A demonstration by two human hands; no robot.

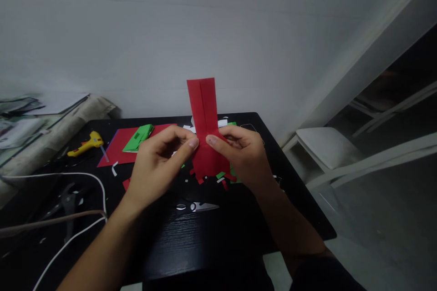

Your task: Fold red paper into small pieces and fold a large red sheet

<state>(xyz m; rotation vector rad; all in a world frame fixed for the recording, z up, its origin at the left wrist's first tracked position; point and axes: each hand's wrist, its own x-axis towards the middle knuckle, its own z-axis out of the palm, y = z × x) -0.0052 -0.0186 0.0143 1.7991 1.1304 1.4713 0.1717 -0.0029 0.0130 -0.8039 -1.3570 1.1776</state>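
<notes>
A folded piece of red paper (205, 109) is held upright above the table, a crease or seam running down its tall upper strip. Its lower part is wider. My left hand (162, 157) pinches its left edge between thumb and fingers. On the other side, my right hand (244, 150) grips it, thumb pressed flat on the front and fingers behind, partly hidden. Below the paper, scissors (198, 207) lie on the table with the blades pointing right. Red, green and white paper scraps (223, 185) are scattered under and around my hands.
On the black table (191, 245), a yellow glue gun (89, 144) lies left of a red sheet (118, 145) with folded green paper (139, 137) on it. White cables (99, 182) and pliers (69, 200) are at the left. A white chair (317, 145) stands right.
</notes>
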